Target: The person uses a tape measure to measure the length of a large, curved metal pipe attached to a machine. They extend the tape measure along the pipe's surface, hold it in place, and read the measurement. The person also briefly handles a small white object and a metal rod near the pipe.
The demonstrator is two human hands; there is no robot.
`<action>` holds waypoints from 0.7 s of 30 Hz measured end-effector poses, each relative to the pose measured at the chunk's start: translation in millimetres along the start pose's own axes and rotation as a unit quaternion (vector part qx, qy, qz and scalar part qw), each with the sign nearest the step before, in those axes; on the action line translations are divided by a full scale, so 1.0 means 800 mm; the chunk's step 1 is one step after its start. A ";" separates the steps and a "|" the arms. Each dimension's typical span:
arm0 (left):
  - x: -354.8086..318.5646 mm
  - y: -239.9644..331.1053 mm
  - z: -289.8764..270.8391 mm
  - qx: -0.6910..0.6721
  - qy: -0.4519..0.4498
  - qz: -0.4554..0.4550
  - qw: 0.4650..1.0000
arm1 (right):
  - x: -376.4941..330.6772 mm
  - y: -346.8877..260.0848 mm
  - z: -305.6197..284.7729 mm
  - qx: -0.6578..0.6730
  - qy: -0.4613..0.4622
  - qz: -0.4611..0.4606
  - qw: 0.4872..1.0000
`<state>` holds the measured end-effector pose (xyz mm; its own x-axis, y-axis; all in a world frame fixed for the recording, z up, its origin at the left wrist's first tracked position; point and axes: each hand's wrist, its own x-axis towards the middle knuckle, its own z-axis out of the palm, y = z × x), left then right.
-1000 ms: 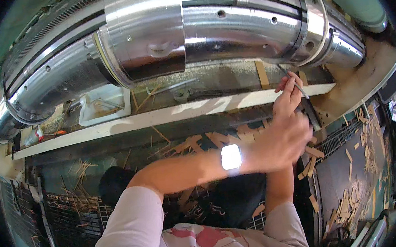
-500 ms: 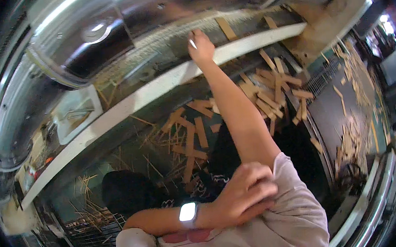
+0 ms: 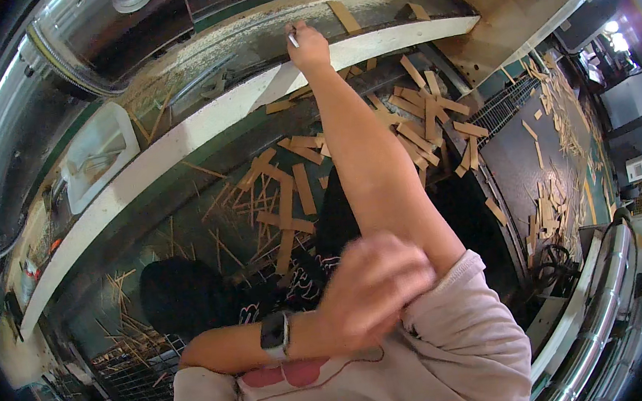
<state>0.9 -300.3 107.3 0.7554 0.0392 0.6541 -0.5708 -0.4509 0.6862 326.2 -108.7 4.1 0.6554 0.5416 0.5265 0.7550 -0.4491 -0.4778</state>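
The right hand (image 3: 308, 45) is stretched far out to the pale ledge (image 3: 178, 140) of the machine, fingers closed around a thin light-coloured stick-like tool (image 3: 292, 39) – what kind of tool it is cannot be told – held at the ledge's upper edge just below the big metal duct (image 3: 38, 111). The left hand (image 3: 374, 287), blurred, lies across the right upper arm at the pink sleeve (image 3: 455, 334) with fingers curled and holding nothing, a dark smartwatch (image 3: 275, 334) on its wrist. Below the ledge, flat wooden offcuts (image 3: 290, 195) lie scattered on the dark floor.
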 end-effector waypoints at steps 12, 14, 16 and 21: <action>0.001 -0.019 0.009 0.103 0.059 -0.051 0.992 | -0.005 0.001 -0.001 0.073 0.008 -0.020 0.997; -0.014 0.020 0.019 0.039 0.006 -0.014 0.999 | -0.007 -0.003 -0.007 0.078 0.034 -0.034 0.996; -0.020 0.050 0.031 -0.037 -0.015 0.008 0.999 | -0.004 0.002 -0.001 0.071 0.033 -0.028 0.996; -0.008 -0.010 0.018 0.086 -0.017 0.092 0.992 | -0.004 0.003 -0.023 0.125 0.016 0.021 0.992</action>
<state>5.4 -310.0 93.4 0.6550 -0.0865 0.7507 -0.6394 -0.5929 0.4896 326.5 -124.8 14.0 0.6899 0.5011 0.5224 0.7002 -0.2786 -0.6574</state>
